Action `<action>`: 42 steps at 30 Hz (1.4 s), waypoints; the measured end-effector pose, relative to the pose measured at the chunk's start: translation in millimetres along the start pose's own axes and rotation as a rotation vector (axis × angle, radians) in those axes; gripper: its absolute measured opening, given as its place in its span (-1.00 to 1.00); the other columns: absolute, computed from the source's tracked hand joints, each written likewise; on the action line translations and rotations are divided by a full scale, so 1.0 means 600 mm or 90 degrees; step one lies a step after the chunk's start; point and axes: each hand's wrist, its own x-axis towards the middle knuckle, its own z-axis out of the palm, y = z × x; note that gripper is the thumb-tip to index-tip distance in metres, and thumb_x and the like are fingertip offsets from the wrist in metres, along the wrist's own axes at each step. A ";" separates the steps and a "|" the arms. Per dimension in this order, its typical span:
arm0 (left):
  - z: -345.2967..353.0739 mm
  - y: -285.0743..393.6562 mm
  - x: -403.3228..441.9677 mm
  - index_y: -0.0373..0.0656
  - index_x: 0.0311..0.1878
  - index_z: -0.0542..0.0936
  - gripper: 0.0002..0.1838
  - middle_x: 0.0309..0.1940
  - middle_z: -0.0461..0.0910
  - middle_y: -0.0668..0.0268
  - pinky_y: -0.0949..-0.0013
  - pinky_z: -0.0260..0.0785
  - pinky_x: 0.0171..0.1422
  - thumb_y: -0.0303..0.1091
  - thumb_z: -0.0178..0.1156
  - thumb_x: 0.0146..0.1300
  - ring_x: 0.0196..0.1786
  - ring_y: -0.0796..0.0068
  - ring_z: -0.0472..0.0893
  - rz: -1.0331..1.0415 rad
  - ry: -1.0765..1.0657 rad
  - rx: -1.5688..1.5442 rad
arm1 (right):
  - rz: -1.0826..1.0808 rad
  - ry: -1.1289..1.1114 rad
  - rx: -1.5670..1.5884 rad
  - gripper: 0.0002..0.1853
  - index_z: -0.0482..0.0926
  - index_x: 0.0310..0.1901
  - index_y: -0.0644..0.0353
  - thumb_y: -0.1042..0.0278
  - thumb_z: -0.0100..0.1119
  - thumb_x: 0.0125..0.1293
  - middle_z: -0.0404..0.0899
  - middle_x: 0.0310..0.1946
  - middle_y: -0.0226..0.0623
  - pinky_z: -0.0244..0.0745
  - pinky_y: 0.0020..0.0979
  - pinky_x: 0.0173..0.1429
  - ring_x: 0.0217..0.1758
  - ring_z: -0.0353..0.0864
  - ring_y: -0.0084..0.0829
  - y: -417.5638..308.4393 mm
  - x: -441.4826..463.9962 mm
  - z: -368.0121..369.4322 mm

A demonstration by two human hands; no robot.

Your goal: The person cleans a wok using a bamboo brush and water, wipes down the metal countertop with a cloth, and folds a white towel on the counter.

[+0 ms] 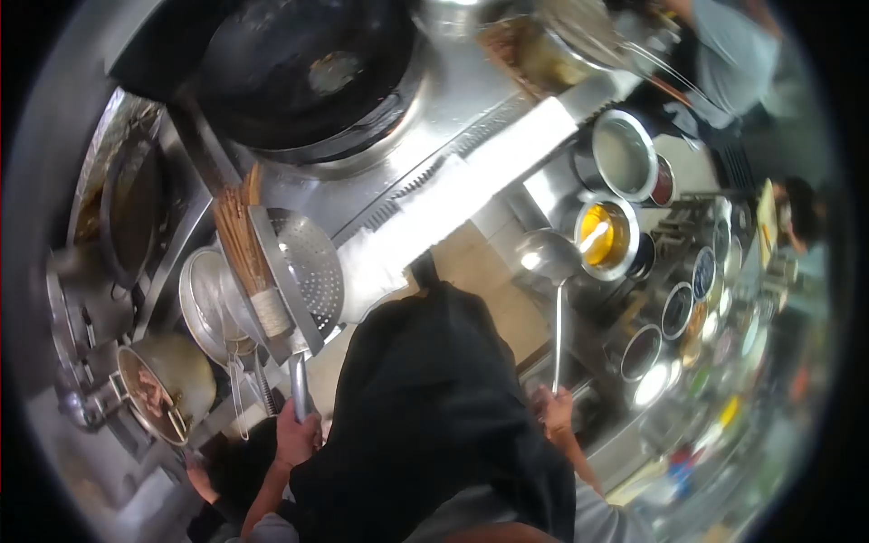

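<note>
My left hand (pixel 297 436) is closed around the metal handle of a perforated strainer (pixel 310 273), whose round holed bowl is beside a bamboo brush (pixel 243 244) standing among metal tools. My right hand (pixel 554 409) grips the end of a long-handled ladle (pixel 549 256). The ladle's bowl is just left of a metal pot (pixel 632 253) with yellow-orange liquid (pixel 597 233); whether they touch I cannot tell. Its handle points back toward me.
A large black wok (pixel 299 72) sits on the steel stove at the upper left. Below left is a pot with meat-like pieces (pixel 149 394). Several round containers line the right counter. Another person's hand (pixel 201 477) shows at lower left; another person's sleeve (pixel 738 54) at upper right.
</note>
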 end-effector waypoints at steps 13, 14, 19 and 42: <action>0.072 0.012 0.059 -0.21 -0.09 0.47 -0.83 -0.58 0.46 0.36 0.39 0.30 -0.61 -0.52 0.20 0.28 -0.66 0.54 0.46 -0.058 0.022 -0.032 | -0.139 -0.064 -0.133 -0.59 0.42 -0.52 -0.01 0.29 0.48 0.40 0.32 -0.69 -0.67 0.11 -0.55 -0.66 -0.72 0.22 -0.74 -0.352 0.090 0.054; 0.079 0.020 0.060 -0.22 -0.09 0.47 -0.83 -0.58 0.46 0.36 0.39 0.30 -0.61 -0.53 0.20 0.28 -0.66 0.54 0.47 -0.046 0.031 -0.010 | -0.192 -0.081 -0.131 -0.58 0.41 -0.53 -0.01 0.30 0.49 0.39 0.32 -0.67 -0.68 0.10 -0.54 -0.62 -0.68 0.21 -0.75 -0.345 0.113 0.044; 0.115 0.017 0.076 -0.25 -0.07 0.44 -0.82 -0.59 0.46 0.34 0.41 0.31 -0.62 -0.54 0.19 0.30 -0.67 0.55 0.47 -0.096 0.035 -0.170 | -0.249 -0.121 -0.160 -0.55 0.38 -0.55 -0.01 0.32 0.50 0.38 0.33 -0.62 -0.72 0.05 -0.52 -0.50 -0.59 0.18 -0.77 -0.416 0.144 0.056; 0.273 0.084 0.148 -0.23 -0.03 0.44 -0.79 -0.58 0.50 0.29 0.37 0.31 -0.61 -0.42 0.22 0.37 -0.66 0.51 0.48 -0.098 0.101 -0.243 | -0.238 -0.232 -0.239 -0.65 0.55 -0.41 0.09 0.11 0.44 0.44 0.36 -0.71 -0.62 0.07 -0.55 -0.67 -0.73 0.25 -0.74 -0.595 0.273 0.016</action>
